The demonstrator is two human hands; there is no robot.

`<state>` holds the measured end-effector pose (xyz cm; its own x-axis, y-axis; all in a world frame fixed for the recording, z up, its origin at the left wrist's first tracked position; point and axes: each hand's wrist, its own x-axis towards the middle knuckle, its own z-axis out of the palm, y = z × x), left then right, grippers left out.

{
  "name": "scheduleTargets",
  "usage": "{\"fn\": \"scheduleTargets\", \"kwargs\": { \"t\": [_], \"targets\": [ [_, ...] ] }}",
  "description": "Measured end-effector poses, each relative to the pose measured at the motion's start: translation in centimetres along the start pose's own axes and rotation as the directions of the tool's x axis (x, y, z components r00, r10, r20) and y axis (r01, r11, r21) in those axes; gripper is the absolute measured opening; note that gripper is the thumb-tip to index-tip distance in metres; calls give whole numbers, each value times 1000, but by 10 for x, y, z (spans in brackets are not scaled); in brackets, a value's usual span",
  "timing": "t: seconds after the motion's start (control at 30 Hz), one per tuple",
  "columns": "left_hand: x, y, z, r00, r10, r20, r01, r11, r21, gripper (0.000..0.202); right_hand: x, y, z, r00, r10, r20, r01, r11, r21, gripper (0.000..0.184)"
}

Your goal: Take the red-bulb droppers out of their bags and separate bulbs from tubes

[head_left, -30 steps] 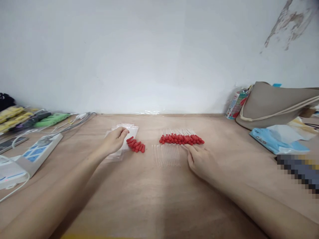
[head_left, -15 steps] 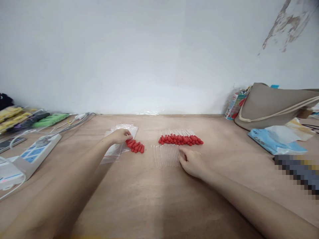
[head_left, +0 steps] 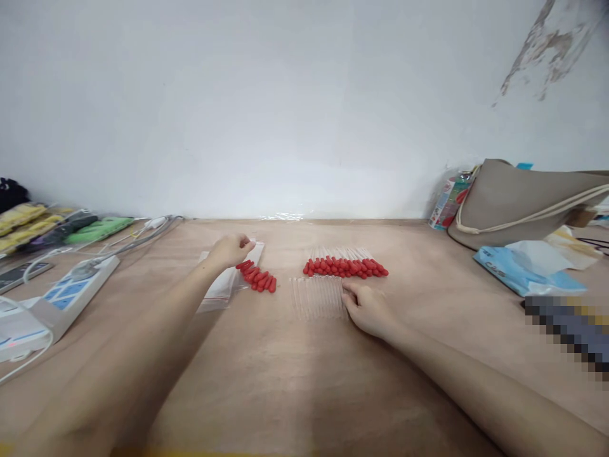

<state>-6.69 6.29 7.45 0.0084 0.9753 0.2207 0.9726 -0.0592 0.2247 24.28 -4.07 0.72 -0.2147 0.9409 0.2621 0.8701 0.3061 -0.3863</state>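
My left hand (head_left: 232,249) hovers over clear zip bags (head_left: 219,292), thumb and fingers curled together; anything between the fingertips is too small to make out. Just below it, a small slanting row of red, rounded pieces (head_left: 259,278) lies partly on the bags. My right hand (head_left: 368,306) rests on the table, thumb and index finger slightly apart, their tips touching the right side of a row of thin clear tubes (head_left: 316,298). Behind that row, several red-tipped pieces (head_left: 345,266) are lined up, their clear stems (head_left: 340,252) pointing toward the wall.
A white power strip (head_left: 85,289) with cables lies at left, beside a phone (head_left: 23,276) and bagged yellow and green items (head_left: 98,230). At right are a grey bag (head_left: 504,203), a bottle (head_left: 447,203), a blue tissue pack (head_left: 523,270) and a pixelated dark object (head_left: 568,327).
My left hand has moved slightly up and away from the small red row, uncovering more of its left end. The right hand stays almost where it was beside the clear tubes.
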Motion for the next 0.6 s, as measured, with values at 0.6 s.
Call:
{"fn": "scheduleTargets", "kwargs": {
  "t": [0.6],
  "targets": [
    [-9,127,55,959,66,275,-23,987,-157,33,0,-4,2,999,21,-24,-20,999,32,12]
  ]
}}
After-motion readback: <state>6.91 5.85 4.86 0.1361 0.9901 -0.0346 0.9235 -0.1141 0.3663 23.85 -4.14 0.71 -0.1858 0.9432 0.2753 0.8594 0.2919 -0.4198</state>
